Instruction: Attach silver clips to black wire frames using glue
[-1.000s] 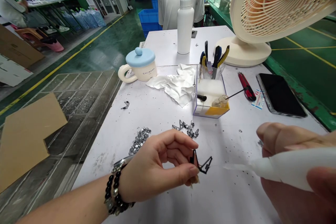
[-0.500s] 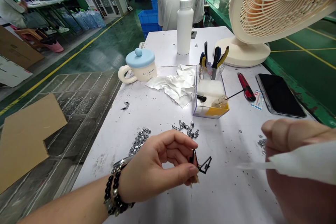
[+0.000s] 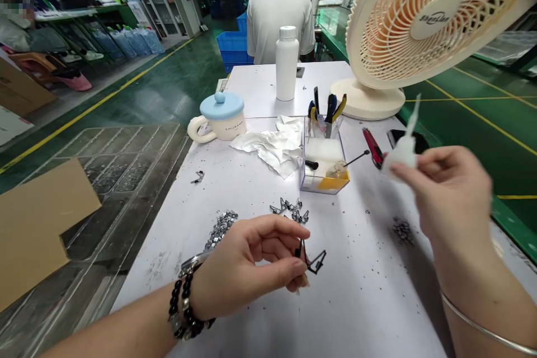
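Between the thumb and fingers of my left hand [image 3: 260, 263] is a small black V-shaped bracket [image 3: 316, 263], held over the white table. My right hand [image 3: 451, 196] grips a translucent white squeeze bottle [image 3: 403, 156], its thin nozzle pointing up, in front of the phone [image 3: 413, 140]. Just beyond my left hand lie several similar black brackets [image 3: 293, 210]. A heap of small silvery metal parts [image 3: 222, 229] sits left of them. Beneath my right hand, a pile of tiny dark parts [image 3: 403, 231] rests on the table.
A clear box [image 3: 323, 173] of pliers and other tools stands mid-table, beside crumpled tissue [image 3: 272, 142]. Behind are a lidded mug [image 3: 222, 117], a white bottle [image 3: 287, 67] and a fan [image 3: 377, 100]. A red cutter [image 3: 372, 148] lies right. A person [image 3: 281, 17] sits beyond the table.
My right hand has moved up and away from me with the squeeze bottle, whose nozzle turned from pointing left to pointing upward. My left hand still holds the bracket. The view has tilted up slightly.
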Demonstrator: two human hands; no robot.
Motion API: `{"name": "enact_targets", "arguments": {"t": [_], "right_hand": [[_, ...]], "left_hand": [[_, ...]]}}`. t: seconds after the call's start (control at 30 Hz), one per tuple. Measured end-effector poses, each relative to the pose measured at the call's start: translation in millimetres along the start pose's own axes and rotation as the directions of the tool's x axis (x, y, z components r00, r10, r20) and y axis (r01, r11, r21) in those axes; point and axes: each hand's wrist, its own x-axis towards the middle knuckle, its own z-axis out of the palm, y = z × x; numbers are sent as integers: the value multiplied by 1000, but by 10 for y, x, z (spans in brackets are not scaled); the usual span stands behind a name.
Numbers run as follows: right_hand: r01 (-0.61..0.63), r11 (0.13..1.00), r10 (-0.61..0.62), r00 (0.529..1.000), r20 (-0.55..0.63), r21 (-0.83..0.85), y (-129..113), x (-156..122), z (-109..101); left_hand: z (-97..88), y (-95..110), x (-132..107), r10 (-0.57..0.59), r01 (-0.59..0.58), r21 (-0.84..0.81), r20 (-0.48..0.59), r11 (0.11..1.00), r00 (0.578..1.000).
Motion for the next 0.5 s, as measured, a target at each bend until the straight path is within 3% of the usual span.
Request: {"name": "enact_targets", "arguments": {"t": [0.07, 0.23, 0.3, 0.4, 0.47, 0.5], "right_hand": [[2, 980, 17, 995, 96, -201, 47, -52, 92], [67, 937, 36, 957, 286, -343, 204, -89, 250], [97, 926, 35, 940, 340, -364, 205, -56, 167], [149, 878, 7, 946, 323, -455, 21, -60, -103], [273, 781, -88, 939, 333, -561, -204, -152, -237], [361, 777, -161, 906, 392, -515, -326, -226, -250]], "left_hand": [[6, 17, -9, -2, 1, 58, 15, 998, 1000], [122, 19, -67, -6, -4, 138, 66, 990, 998], [187, -3, -105, -8, -9, 169, 103, 986, 995], [246, -68, -155, -22, -42, 289, 214, 956, 977], [248, -144, -168, -73, -80, 391, 362, 917, 929], [241, -194, -168, -91, -116, 427, 434, 897, 896]]}}
